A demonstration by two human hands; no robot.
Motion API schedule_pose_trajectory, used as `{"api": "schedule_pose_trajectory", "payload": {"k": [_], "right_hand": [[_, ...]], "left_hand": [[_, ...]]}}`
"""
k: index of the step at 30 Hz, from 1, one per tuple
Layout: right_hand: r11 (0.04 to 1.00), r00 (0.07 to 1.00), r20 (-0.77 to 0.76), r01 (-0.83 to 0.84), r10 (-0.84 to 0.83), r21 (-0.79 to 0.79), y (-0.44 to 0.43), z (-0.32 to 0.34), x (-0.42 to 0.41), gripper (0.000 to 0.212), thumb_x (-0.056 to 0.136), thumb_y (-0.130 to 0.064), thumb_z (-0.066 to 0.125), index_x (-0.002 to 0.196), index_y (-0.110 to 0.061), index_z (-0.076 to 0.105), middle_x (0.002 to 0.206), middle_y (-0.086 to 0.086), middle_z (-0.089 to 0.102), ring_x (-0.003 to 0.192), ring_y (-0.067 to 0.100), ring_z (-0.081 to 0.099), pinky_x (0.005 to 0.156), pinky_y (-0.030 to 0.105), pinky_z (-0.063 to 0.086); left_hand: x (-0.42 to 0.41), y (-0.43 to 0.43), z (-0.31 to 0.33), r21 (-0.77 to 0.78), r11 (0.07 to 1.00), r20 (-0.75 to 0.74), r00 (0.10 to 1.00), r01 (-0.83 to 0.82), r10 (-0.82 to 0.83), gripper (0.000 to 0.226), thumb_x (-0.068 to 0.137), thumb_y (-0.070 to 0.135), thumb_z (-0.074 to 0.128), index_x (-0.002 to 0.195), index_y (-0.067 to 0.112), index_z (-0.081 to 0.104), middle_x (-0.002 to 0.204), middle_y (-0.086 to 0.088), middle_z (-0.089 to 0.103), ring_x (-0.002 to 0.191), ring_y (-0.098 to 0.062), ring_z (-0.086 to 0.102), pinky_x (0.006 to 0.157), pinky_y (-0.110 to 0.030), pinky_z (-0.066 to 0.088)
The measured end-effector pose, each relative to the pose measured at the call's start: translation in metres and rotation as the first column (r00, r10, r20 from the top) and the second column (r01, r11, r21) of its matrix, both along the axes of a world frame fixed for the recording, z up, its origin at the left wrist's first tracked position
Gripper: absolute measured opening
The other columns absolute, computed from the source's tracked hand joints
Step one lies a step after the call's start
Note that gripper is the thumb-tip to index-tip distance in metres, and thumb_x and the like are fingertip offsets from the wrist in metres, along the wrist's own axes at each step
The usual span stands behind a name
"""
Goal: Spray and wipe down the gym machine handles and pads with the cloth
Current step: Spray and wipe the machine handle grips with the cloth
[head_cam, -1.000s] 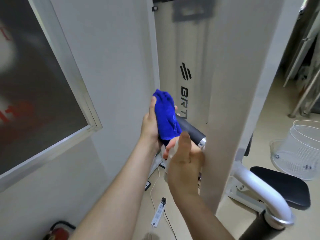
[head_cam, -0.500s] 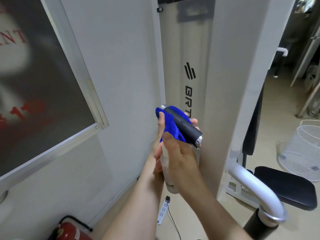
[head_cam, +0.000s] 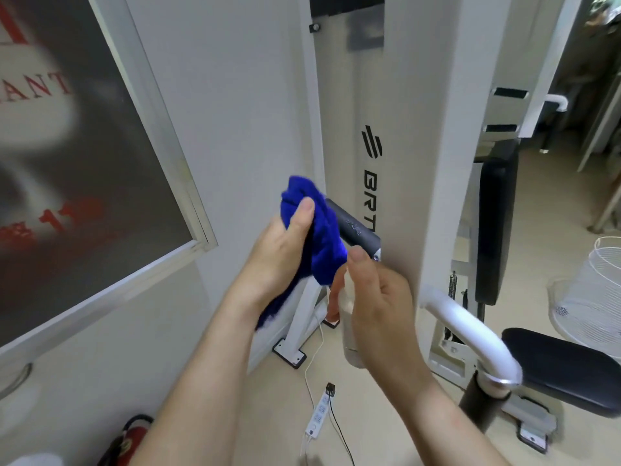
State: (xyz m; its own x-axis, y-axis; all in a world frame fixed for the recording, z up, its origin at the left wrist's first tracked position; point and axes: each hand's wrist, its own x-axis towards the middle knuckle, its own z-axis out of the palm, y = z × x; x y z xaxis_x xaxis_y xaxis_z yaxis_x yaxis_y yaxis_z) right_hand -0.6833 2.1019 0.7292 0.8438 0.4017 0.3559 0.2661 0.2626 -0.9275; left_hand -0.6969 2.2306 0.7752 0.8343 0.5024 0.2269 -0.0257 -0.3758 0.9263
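Observation:
My left hand grips a bunched blue cloth, pressed against the left end of a dark grey handle that sticks out from the white machine column. Droplets show on the handle's bare part. My right hand sits just below the handle's metal end, wrapped around a clear spray bottle that is mostly hidden by my fingers. A black back pad and a black seat pad lie to the right.
A framed dark sign hangs on the wall at left. A white curved arm juts out low right. A power strip with cables lies on the floor, a red extinguisher at bottom left, a white wire basket far right.
The cloth slid from the handle's middle toward its left end, baring more of the grip. My right hand with the bottle dropped slightly below the handle. The view shifted right.

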Motion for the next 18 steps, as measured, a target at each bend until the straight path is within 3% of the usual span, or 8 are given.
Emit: {"api": "schedule_pose_trajectory", "payload": {"k": [3,5,7,8,10,13,16,18], "right_hand": [[0.996,1.000,0.009,0.027,-0.028,0.085,0.001,-0.002,0.001,0.062,0.086,-0.056,0.042,0.063,0.001,0.048,0.055,0.021,0.051,0.056,0.037,0.050,0.054,0.033,0.040],[0.990,0.997,0.003,0.073,-0.074,0.121,0.003,-0.004,0.001,0.060,0.085,-0.055,0.043,0.059,-0.001,0.048,0.052,0.020,0.051,0.053,0.031,0.053,0.055,0.031,0.042],[0.985,0.995,-0.015,0.098,-0.097,0.140,0.002,-0.007,0.002,0.058,0.083,-0.055,0.044,0.058,-0.003,0.048,0.052,0.021,0.051,0.054,0.031,0.055,0.057,0.033,0.044],[0.984,0.995,-0.026,0.101,-0.098,0.148,0.002,-0.008,0.004,0.058,0.082,-0.056,0.045,0.058,-0.003,0.048,0.052,0.021,0.051,0.056,0.034,0.054,0.058,0.034,0.044],[0.985,0.995,-0.031,0.102,-0.099,0.142,0.002,-0.006,0.005,0.061,0.082,-0.057,0.044,0.060,0.000,0.048,0.052,0.021,0.051,0.057,0.037,0.052,0.057,0.033,0.042],[0.984,0.993,-0.012,0.117,-0.116,0.138,0.006,-0.005,0.008,0.065,0.083,-0.058,0.042,0.060,0.003,0.049,0.049,0.016,0.049,0.049,0.029,0.047,0.053,0.030,0.038],[0.985,0.992,0.023,0.123,-0.127,0.122,0.011,-0.007,0.007,0.064,0.087,-0.056,0.041,0.060,0.001,0.048,0.053,0.020,0.051,0.053,0.035,0.048,0.054,0.040,0.039],[0.987,0.992,0.034,0.120,-0.125,0.108,0.013,-0.008,0.005,0.063,0.088,-0.056,0.041,0.059,0.001,0.048,0.056,0.022,0.052,0.054,0.035,0.048,0.054,0.040,0.040]], "left_hand": [[0.020,-0.018,0.018,0.192,0.966,0.050,0.981,0.174,-0.187,0.028,0.094,0.042,0.039,0.089,0.022,0.058,0.083,0.003,0.068,0.087,-0.016,0.063,0.078,-0.032,0.047],[0.041,-0.032,0.018,0.612,0.732,-0.333,0.937,0.299,-0.105,0.039,0.087,0.041,0.027,0.099,0.027,0.061,0.111,0.012,0.064,0.122,-0.021,0.050,0.110,-0.044,0.026],[0.055,-0.036,0.019,0.774,0.474,-0.507,0.859,0.420,0.066,0.030,0.086,0.032,0.028,0.070,0.025,0.052,0.087,0.016,0.054,0.114,-0.025,0.046,0.114,-0.054,0.008],[0.056,-0.036,0.023,0.791,0.446,-0.510,0.853,0.418,0.105,0.026,0.084,0.028,0.030,0.060,0.023,0.038,0.072,0.014,0.044,0.100,-0.023,0.044,0.114,-0.055,0.008],[0.060,-0.043,0.032,0.744,0.510,-0.543,0.835,0.431,0.087,0.023,0.080,0.028,0.024,0.059,0.018,0.026,0.073,0.008,0.048,0.101,-0.024,0.045,0.116,-0.051,0.007],[0.068,-0.057,0.052,0.624,0.645,-0.630,0.772,0.441,0.081,0.042,0.098,0.018,0.039,0.061,0.016,0.020,0.126,-0.014,0.057,0.132,-0.029,0.041,0.111,-0.035,0.022],[0.079,-0.054,0.060,0.627,0.525,-0.728,0.672,0.575,0.133,0.030,0.079,0.031,0.052,0.060,0.017,0.035,0.074,0.001,0.052,0.084,-0.027,0.054,0.082,-0.032,0.035],[0.084,-0.049,0.062,0.557,0.572,-0.773,0.628,0.602,0.093,0.023,0.062,0.028,0.056,0.055,0.017,0.037,0.061,0.002,0.039,0.063,-0.021,0.038,0.073,-0.029,0.034]]}}
